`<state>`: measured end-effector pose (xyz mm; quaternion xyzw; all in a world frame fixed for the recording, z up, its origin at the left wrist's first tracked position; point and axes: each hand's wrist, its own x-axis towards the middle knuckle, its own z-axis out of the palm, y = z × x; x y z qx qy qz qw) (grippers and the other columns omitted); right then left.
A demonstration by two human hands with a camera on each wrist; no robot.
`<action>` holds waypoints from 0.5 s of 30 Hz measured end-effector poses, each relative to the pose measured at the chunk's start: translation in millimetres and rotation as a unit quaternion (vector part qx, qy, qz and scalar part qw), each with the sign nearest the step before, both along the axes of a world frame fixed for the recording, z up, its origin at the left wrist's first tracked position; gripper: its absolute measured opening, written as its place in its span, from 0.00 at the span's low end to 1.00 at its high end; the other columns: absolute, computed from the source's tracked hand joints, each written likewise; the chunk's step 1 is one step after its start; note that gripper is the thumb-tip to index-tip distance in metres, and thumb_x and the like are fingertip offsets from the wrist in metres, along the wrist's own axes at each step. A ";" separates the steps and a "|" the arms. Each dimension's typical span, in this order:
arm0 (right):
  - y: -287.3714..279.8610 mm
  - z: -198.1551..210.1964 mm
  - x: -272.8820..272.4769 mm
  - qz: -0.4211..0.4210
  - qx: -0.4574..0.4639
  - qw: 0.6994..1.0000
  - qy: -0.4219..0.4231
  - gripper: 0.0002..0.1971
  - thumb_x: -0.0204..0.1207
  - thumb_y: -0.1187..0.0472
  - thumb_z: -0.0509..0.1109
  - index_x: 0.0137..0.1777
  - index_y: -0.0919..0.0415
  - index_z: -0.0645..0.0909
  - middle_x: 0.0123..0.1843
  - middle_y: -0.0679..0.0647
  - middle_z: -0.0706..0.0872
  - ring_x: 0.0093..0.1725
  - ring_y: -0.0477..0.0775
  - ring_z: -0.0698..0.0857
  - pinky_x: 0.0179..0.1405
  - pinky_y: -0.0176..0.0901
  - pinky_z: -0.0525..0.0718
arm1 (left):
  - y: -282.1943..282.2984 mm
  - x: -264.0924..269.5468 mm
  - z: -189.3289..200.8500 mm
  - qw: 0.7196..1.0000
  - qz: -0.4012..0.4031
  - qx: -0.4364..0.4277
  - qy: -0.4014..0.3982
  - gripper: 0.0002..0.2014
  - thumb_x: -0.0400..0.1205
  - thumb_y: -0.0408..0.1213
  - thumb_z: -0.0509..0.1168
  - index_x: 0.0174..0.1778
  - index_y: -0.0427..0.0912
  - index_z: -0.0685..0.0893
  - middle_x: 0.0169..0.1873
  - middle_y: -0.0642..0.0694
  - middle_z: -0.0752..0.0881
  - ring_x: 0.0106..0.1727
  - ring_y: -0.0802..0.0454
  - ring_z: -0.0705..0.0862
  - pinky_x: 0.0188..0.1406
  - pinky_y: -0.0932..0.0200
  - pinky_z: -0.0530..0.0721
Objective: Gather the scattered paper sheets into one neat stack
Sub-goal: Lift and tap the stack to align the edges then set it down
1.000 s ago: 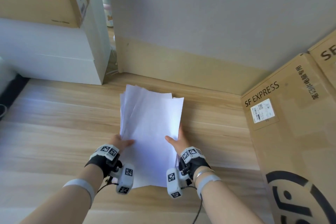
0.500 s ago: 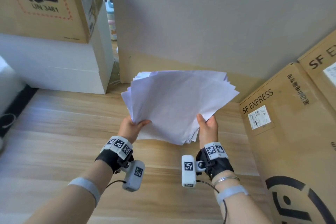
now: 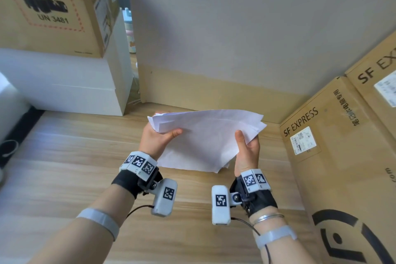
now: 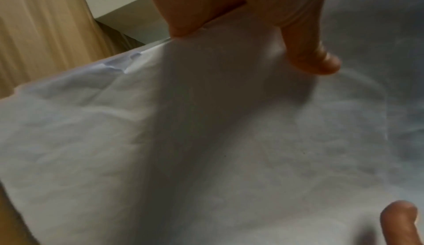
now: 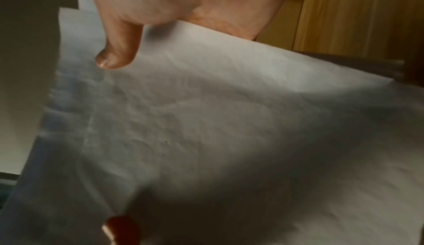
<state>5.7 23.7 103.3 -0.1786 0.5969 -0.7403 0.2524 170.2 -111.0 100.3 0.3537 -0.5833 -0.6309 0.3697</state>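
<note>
A bundle of white paper sheets (image 3: 205, 141) stands tilted on its lower edge on the wooden floor (image 3: 64, 167), its edges uneven at the top corners. My left hand (image 3: 158, 137) grips the bundle's left side, thumb on the front face. My right hand (image 3: 246, 148) grips the right side the same way. In the left wrist view the paper (image 4: 206, 140) fills the frame under my left thumb (image 4: 309, 55). The right wrist view shows the creased paper (image 5: 218, 122) with my right thumb (image 5: 117, 53) pressed on it. The fingers behind the sheets are hidden.
A brown SF Express carton (image 3: 342, 156) stands close on the right. A white box (image 3: 64, 83) with a brown UN 3481 carton (image 3: 49, 6) on top sits at the back left. A wall with a wooden skirting (image 3: 214, 90) runs behind the paper.
The sheets lay flat on the floor, lengthwise away from me. Both hands lifted them, turned them sideways, and have now lowered the bundle on edge toward the floor.
</note>
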 end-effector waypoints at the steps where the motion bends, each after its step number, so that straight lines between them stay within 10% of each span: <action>1: 0.1 3.2 -0.2 0.002 -0.004 1.000 0.002 0.39 0.39 0.30 0.81 0.50 0.50 0.80 0.42 0.42 0.91 0.44 0.40 0.89 0.44 0.37 0.86 | -1.2 -0.4 0.7 1.000 0.001 -0.015 0.001 0.38 0.43 0.68 0.77 0.47 0.58 0.76 0.46 0.55 0.82 0.45 0.70 0.83 0.54 0.60 0.83; 4: 0.2 6.9 -2.8 -0.006 -0.008 1.000 0.019 0.38 0.41 0.30 0.80 0.49 0.51 0.79 0.40 0.40 0.91 0.43 0.38 0.88 0.45 0.34 0.85 | -0.9 0.0 9.0 0.999 0.019 -0.049 0.015 0.43 0.45 0.72 0.73 0.55 0.63 0.70 0.54 0.65 0.74 0.50 0.82 0.76 0.56 0.77 0.77; 8: -1.9 14.1 -0.6 -0.040 -0.024 0.998 0.043 0.27 0.51 0.28 0.76 0.45 0.45 0.82 0.51 0.56 0.81 0.53 0.54 0.79 0.59 0.52 0.73 | 4.2 -7.4 16.4 0.997 0.041 -0.066 0.029 0.38 0.54 0.63 0.74 0.59 0.69 0.66 0.60 0.72 0.68 0.56 0.56 0.74 0.63 0.70 0.70; 12: -6.6 26.8 1.9 -0.077 0.001 0.997 0.026 0.25 0.53 0.24 0.70 0.31 0.46 0.76 0.41 0.56 0.72 0.45 0.54 0.70 0.49 0.50 0.67 | 4.9 -19.3 23.9 0.994 0.072 -0.065 0.045 0.30 0.64 0.56 0.62 0.63 0.58 0.67 0.58 0.74 0.68 0.54 0.89 0.68 0.57 0.90 0.63; 15: -9.6 29.1 -2.3 -0.093 0.024 0.995 0.023 0.17 0.63 0.40 0.68 0.27 0.49 0.68 0.32 0.49 0.67 0.37 0.48 0.67 0.42 0.45 0.65 | 4.6 -28.4 25.4 0.994 0.094 -0.052 0.025 0.23 0.68 0.55 0.63 0.59 0.56 0.72 0.52 0.73 0.72 0.47 0.86 0.72 0.54 0.85 0.68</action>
